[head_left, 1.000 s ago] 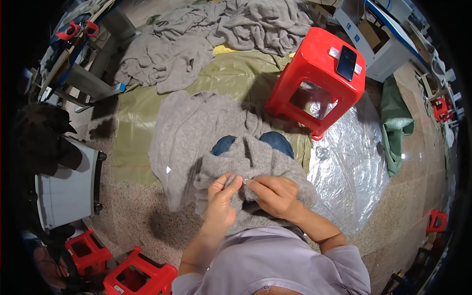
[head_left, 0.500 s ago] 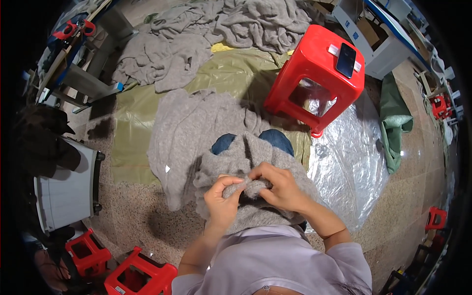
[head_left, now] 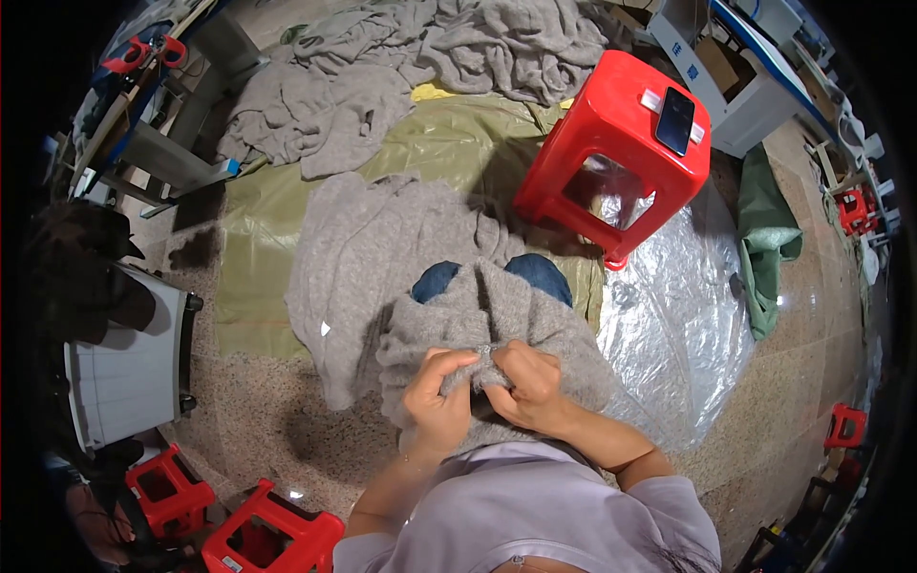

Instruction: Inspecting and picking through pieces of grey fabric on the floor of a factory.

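- Nearest, at the lower edge: a pale lilac short-sleeved shirt [head_left: 564, 506].
- With the left hand [head_left: 439, 396], pinching a bunched fold of fuzzy grey knit cloth [head_left: 549, 334] between thumb and curled fingers.
- With the right hand [head_left: 530, 382], pinching the same fold just beside, fingers curled over the top. Exact fingertip contact: partly buried in the cloth, impossible to tell.
- Locate the cloth across the lap, draped over the thighs toward two dark blue fabric-covered knees [head_left: 435, 283].
- For good control, support the fold from below with the thumbs, press lightly from above with the fingers, and leave only a short span between the two pinches.
- Apply even, gentle tension. Avoid hard pulling, likely to stretch a loose knit.
- Rest the surplus cloth on the thighs, to take weight off the pinch.
- Beyond, to the left: a spread grey cloth [head_left: 353, 248], partly on a shiny olive-green sheet [head_left: 258, 286]. Any join with the lap cloth: impossible to tell.
- Ahead, to the right: a glossy red plastic stool [head_left: 607, 105], with a black phone [head_left: 674, 121] flat on top.
- Farthest: a crumpled heap of similar grey cloth [head_left: 521, 48].
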A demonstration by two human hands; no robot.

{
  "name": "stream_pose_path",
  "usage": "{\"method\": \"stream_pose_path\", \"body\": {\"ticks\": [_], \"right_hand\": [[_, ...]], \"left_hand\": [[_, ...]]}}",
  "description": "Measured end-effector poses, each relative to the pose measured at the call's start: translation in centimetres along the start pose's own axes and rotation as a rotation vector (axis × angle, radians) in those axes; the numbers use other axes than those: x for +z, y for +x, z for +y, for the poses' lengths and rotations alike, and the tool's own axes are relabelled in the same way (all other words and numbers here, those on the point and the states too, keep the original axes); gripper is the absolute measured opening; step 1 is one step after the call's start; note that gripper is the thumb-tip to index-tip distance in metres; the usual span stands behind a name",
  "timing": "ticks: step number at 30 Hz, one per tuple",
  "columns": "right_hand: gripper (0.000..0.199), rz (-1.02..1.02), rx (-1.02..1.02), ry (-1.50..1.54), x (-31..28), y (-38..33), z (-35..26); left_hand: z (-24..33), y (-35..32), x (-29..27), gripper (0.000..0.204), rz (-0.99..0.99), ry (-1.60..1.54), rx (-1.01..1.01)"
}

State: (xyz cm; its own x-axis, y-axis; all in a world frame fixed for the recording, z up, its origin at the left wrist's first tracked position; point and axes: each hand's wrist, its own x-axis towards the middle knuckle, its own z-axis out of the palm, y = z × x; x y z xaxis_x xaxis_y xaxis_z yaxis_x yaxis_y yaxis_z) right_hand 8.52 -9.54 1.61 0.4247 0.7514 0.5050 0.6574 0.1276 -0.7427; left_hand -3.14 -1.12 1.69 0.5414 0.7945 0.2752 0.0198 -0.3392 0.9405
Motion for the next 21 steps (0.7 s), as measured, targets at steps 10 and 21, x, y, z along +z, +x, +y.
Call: {"method": "stream_pose_path", "body": {"ticks": [10,21], "right_hand": [[0.025,-0.034,0.377,0.039,-2.3,0.5,3.7],[0.035,-0.564,0.326,0.192,-1.5,4.9,0.4]], "left_hand": [[-5.2,1.1,-5.2,0.013,-0.195,-0.176,-0.636],[-2.9,1.3,-3.3,0.007,-0.212,-0.511,-0.648]]}}
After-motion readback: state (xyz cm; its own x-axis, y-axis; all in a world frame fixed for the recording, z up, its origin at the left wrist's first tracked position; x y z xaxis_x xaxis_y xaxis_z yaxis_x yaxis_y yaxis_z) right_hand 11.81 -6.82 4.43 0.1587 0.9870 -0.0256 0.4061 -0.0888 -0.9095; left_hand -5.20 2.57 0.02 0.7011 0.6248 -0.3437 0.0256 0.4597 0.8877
